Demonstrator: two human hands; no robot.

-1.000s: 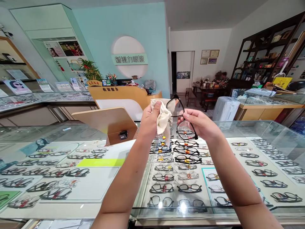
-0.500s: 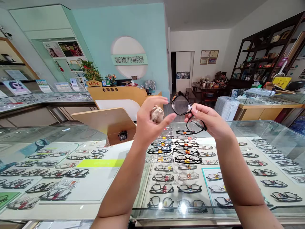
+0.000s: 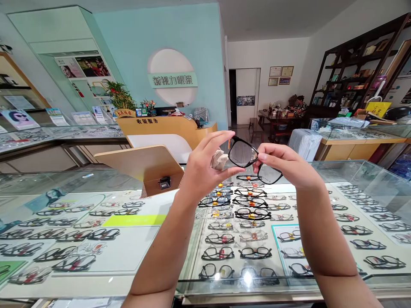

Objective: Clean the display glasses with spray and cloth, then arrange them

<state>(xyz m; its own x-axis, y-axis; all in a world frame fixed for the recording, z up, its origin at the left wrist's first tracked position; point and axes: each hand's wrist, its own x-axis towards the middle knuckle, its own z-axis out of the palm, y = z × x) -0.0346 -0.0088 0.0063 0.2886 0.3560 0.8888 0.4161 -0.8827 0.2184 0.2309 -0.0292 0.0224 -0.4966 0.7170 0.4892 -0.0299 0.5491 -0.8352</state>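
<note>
L hand [image 3: 207,161] & R hand [image 3: 284,164] both raised over glass-topped display counter [image 3: 192,287], approx. mid-view. R hand: narrow pinch, thumb + fingers on blk-rimmed glasses [image 3: 243,153], at/near the bridge. Glasses up in the air betw. the two hands, tilted, lens on L-hand side higher than the other. L hand: pale cloth [image 3: 219,159] crumpled & tucked in palm, held by curled fingers, partly hidden; thumb & index spread wide, tips at upper & lower edge of nearer lens; whether they actually touch rim, can't tell. Cloth just beside that lens; contact w/ it also unclear. Under the hands, inside counter: rows of spectacle frames [image 3: 252,213], mostly blk, some clear, several w/ orange, yellow or red tags. To L of L forearm: yellow-green strip [image 3: 135,220], more frames; behind it, slanted wooden board [image 3: 136,164] w/ small blk item [image 3: 165,183] under it. Farther back: wooden desk [image 3: 175,125] w/ leafy plant [image 3: 119,96] at its L end, round wall sign [image 3: 173,80] above. Back R: wrapped suitcase [image 3: 306,144] on floor near side counter [image 3: 359,150]; person [image 3: 300,108] at dark table [image 3: 272,115], well apart from the hands.
</note>
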